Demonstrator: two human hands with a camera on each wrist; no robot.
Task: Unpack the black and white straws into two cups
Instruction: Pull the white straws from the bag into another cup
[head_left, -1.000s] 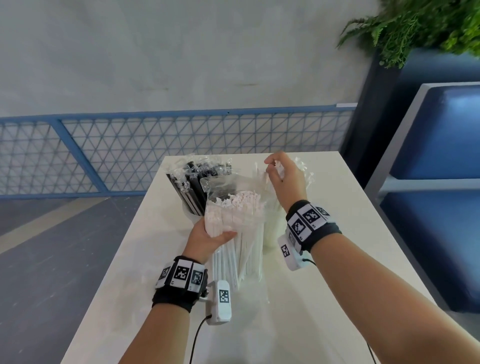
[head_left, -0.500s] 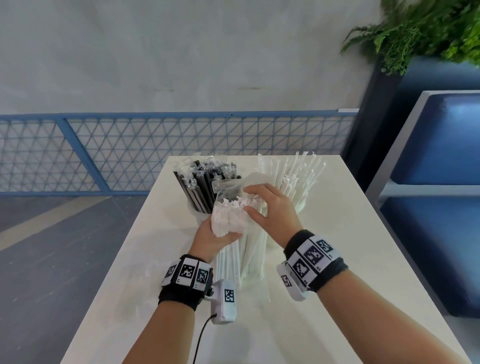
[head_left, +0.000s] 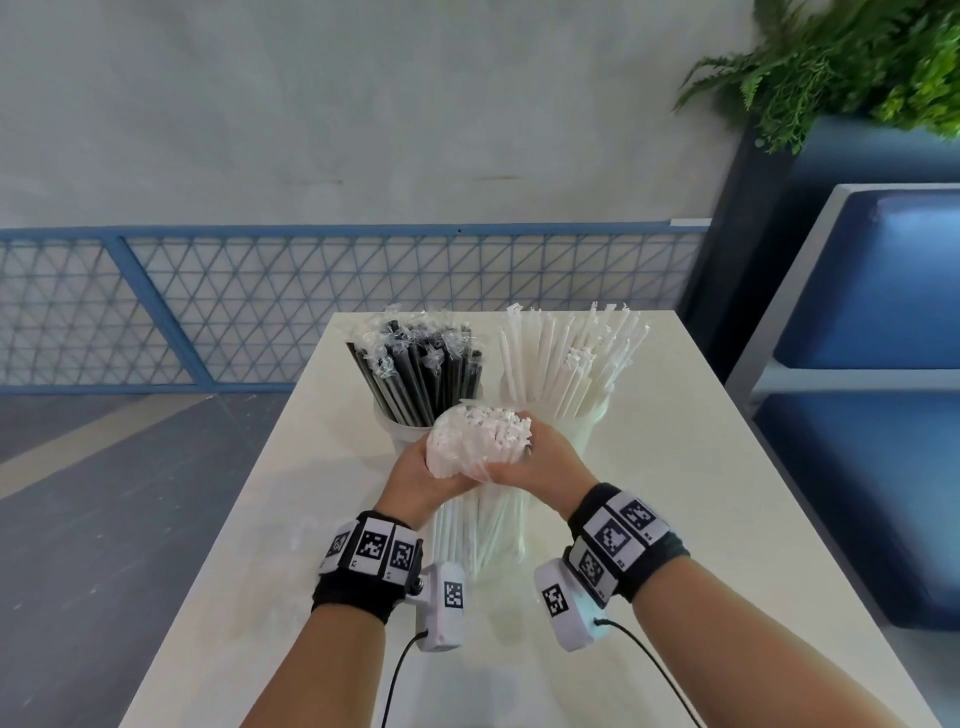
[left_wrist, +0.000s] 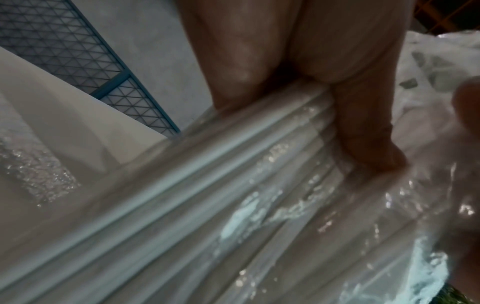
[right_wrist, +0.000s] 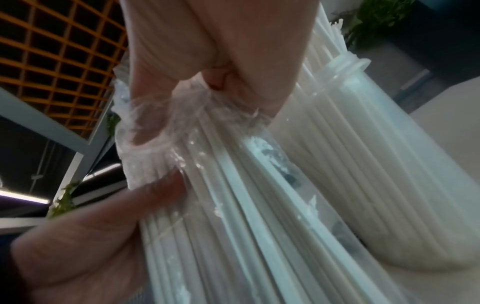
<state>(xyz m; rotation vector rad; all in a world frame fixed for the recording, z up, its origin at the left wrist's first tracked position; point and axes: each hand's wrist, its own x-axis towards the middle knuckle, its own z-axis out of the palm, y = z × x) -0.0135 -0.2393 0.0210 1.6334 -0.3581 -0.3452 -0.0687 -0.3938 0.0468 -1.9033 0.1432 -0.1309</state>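
Observation:
A clear plastic bag of white straws (head_left: 480, 447) stands upright on the white table (head_left: 675, 493), its straw tops showing. My left hand (head_left: 415, 475) grips the bag's upper left side, and my right hand (head_left: 540, 465) grips its upper right side, bunching the plastic (right_wrist: 192, 111). Behind the bag, a clear cup holds black straws (head_left: 421, 379) in wrappers. A second cup (head_left: 576, 426) to its right holds white straws (head_left: 566, 364). The bag's ribbed surface (left_wrist: 233, 185) fills the left wrist view, with my left hand's fingers (left_wrist: 363, 123) pressed on it.
A blue mesh railing (head_left: 260, 306) runs behind the table's far edge. A blue bench (head_left: 872, 364) stands to the right, with a green plant (head_left: 857, 62) above it. Grey floor (head_left: 104, 519) lies left of the table.
My right hand came back from the white-straw cup to the bag and now grips its top with the left hand. The bag's open plastic top has been pushed down around the straws.

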